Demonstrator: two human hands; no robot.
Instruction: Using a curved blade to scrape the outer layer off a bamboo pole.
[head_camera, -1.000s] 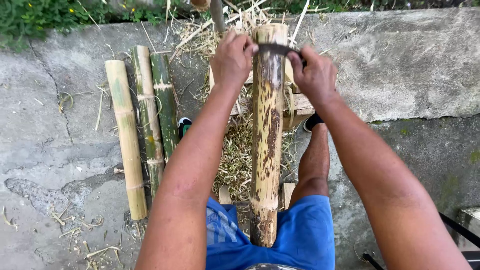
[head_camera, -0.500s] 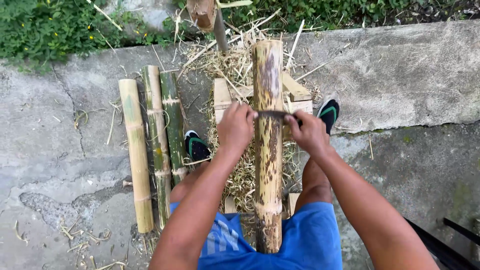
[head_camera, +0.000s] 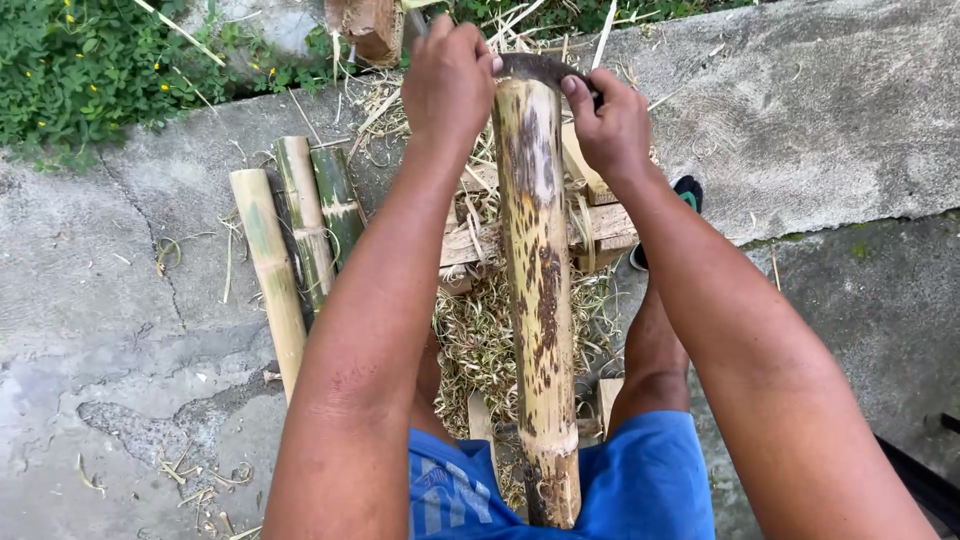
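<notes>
A speckled bamboo pole (head_camera: 537, 290) is held lengthwise between the knees, its far end rested on a wooden block (head_camera: 610, 222). A curved dark blade (head_camera: 535, 68) is laid across that far end. The left hand (head_camera: 448, 80) and right hand (head_camera: 610, 125) are noted with fingers closed around the blade's two ends. Three cut bamboo lengths (head_camera: 300, 235) lie on the concrete ground (head_camera: 120, 330) to the left

I am sitting over a cracked concrete ground (head_camera: 820, 130); three cut bamboo lengths (head_camera: 300, 240) are lying side by side on it, beside scattered straw shavings (head_camera: 480, 340) and wooden blocks (head_camera: 600, 225)
</notes>
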